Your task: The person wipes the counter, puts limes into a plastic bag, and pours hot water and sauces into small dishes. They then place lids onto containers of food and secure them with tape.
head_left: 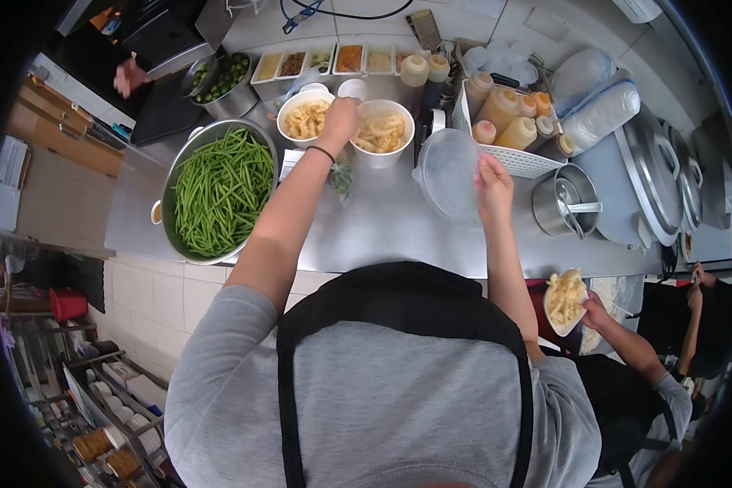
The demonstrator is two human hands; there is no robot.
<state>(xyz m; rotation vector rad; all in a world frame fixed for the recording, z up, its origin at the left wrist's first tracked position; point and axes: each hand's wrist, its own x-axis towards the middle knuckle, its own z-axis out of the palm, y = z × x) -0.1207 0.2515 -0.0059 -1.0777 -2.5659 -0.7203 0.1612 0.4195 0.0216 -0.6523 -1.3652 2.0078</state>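
My left hand (340, 122), with a dark band at the wrist, is over the gap between two white bowls. Its fingers are curled together, and whatever they may hold is hidden. The left bowl (285, 130) and the right bowl (380, 159) both contain pale yellow strips of food (380, 130). In my right hand (494, 185) is a clear round plastic lid (449, 172), gripped by its right edge and tilted above the steel counter. A small bag of green leaves (341, 177) lies just below the bowls.
Green beans fill a large steel basin (167, 207) at the left. Limes (234, 75) and topping trays (350, 58) stand behind. Right of the lid are a basket (522, 161) of sauce bottles and a steel pot (551, 215). A co-worker's hand (595, 312) holds another food-filled bowl at lower right.
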